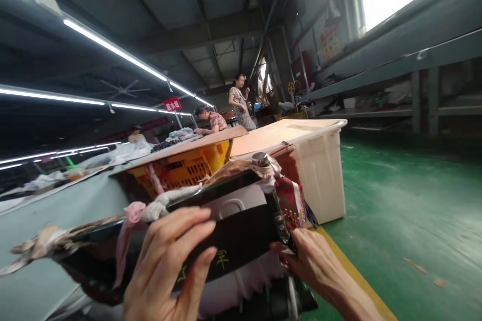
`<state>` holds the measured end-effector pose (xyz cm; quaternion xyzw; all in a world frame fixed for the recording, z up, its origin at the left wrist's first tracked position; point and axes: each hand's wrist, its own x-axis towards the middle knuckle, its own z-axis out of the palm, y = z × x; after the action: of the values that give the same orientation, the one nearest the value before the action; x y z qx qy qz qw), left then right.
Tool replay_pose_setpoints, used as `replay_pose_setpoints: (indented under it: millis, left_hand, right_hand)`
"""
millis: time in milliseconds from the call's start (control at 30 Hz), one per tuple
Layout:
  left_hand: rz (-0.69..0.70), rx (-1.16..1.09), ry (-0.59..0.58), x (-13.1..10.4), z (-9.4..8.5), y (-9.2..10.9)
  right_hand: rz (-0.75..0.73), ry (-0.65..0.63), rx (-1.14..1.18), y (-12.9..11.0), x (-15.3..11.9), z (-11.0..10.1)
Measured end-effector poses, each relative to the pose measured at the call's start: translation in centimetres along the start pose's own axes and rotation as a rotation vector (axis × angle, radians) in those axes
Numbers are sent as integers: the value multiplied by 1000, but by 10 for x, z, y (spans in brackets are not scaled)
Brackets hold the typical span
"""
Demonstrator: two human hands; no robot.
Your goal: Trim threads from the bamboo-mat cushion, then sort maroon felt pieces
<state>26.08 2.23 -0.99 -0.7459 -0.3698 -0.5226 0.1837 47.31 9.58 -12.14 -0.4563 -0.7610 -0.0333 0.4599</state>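
Observation:
My left hand (171, 261) is raised in front of a black panel (244, 241) with yellow-green writing. Its fingers are bent and apart, with nothing seen between them. My right hand (311, 258) is closed at the lower part of a dark upright post (277, 215) at the corner of a dark frame. The post has a round metal top (260, 159) with pale cloth tied below it. Pink cloth (131, 215) and white cloth are knotted on the frame's rim. A red patterned cloth (289, 200) hangs beside the post. White sheet-like material shows behind and below the panel.
A large cream bin (320, 175) stands just beyond the frame, by a yellow crate (188, 165). A long table (75, 205) runs along the left, with piled materials. Several people are farther back. Green floor (414, 200) and a shelf bench (395, 70) lie right.

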Motion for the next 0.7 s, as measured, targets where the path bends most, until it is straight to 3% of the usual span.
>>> replay_pose_setpoints:
  millis: [67, 133, 267, 333, 433, 500, 600, 700]
  left_hand:
    - [255, 120, 34, 39, 18, 17]
    - [361, 169, -51, 68, 31, 34]
    - [235, 76, -279, 90, 38, 53]
    - [158, 16, -297, 89, 36, 56]
    - [134, -17, -289, 87, 33, 57]
    - [105, -37, -306, 86, 32, 57]
    - [62, -63, -337, 87, 31, 56]
    - [68, -75, -394, 88, 29, 54]
  right_hand:
    - [20, -63, -13, -9, -3, -9]
    - [35, -165, 29, -14, -6, -21]
    - [32, -369, 264, -2, -8, -58]
    - [54, -257, 372, 5, -3, -77]
    - [49, 201, 478, -6, 15, -94]
    - [-16, 373, 506, -24, 31, -97]
    - [-91, 353, 493, -49, 51, -95]
    - [-159, 288, 504, -57, 60, -95]
